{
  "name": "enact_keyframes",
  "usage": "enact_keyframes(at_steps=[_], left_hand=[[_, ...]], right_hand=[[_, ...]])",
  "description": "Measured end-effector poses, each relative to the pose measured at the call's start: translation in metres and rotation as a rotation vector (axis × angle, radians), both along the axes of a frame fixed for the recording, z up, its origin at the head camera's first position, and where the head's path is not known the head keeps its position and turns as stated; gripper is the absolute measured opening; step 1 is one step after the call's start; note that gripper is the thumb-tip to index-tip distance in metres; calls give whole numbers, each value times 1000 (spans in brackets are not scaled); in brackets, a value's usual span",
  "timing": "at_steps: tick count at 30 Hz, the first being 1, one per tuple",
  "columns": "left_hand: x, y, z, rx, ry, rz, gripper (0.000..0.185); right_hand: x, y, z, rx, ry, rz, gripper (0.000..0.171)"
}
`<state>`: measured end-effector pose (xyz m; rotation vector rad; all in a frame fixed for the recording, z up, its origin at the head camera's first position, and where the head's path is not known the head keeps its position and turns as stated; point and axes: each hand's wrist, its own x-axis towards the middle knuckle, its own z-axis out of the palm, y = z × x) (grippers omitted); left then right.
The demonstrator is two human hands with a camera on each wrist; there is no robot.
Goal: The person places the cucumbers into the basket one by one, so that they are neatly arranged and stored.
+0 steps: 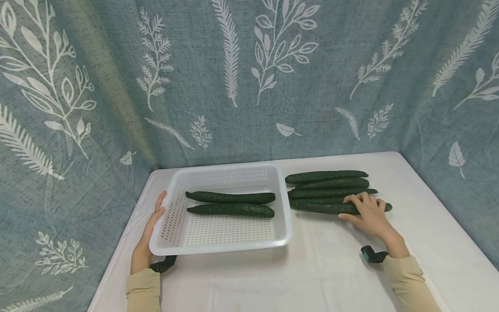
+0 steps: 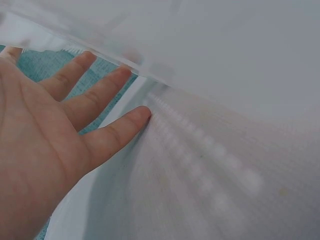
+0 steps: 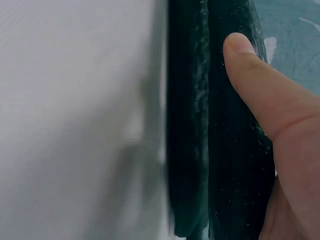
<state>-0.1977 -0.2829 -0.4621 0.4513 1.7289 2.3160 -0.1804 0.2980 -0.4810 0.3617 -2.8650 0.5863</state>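
Cucumbers (image 1: 331, 190) lie in a row of 4 on the white tablecloth (image 1: 331, 268), to the right of the basket, and your right hand (image 1: 368, 216) rests on the nearest cucumber (image 1: 323, 208) of them, fingers curled over its top toward its right end. In the right wrist view your thumb (image 3: 260, 90) presses flat against the dark, bumpy skin of that cucumber, with a second one touching it alongside; whether the hand has closed fully around it, you cannot tell from these views, but the fingers do wrap it. Your left hand (image 1: 150, 234) lies with straight fingers along the left outer wall of the white basket (image 1: 171, 249), holding nothing; the left wrist view shows the fingertips (image 2: 137, 116) touching the perforated side under the rim. Inside the basket 2 cucumbers (image 1: 230, 203) lie side by side, parallel, in the far half. Both of your sleeves are beige, and a dark strap sits at each wrist. Behind the table hangs a teal cloth (image 1: 249, 78) printed with white leaves.
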Motion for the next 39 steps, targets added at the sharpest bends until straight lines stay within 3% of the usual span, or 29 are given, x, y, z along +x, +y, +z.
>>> enact_keyframes(at_steps=[6, 20, 28, 39], left_hand=[[2, 0, -1, 31, 1, -27, 48], [7, 2, 2, -47, 22, -18, 47], [14, 5, 7, -74, -34, 18, 47], [8, 3, 1, -53, 34, -26, 47]], right_hand=[[-1, -2, 10, -10, 39, 8, 47], [-4, -7, 34, 11, 83, 17, 45], [-8, -18, 50, 20, 112, 31, 45], [-11, -40, 67, 47, 153, 66, 44]])
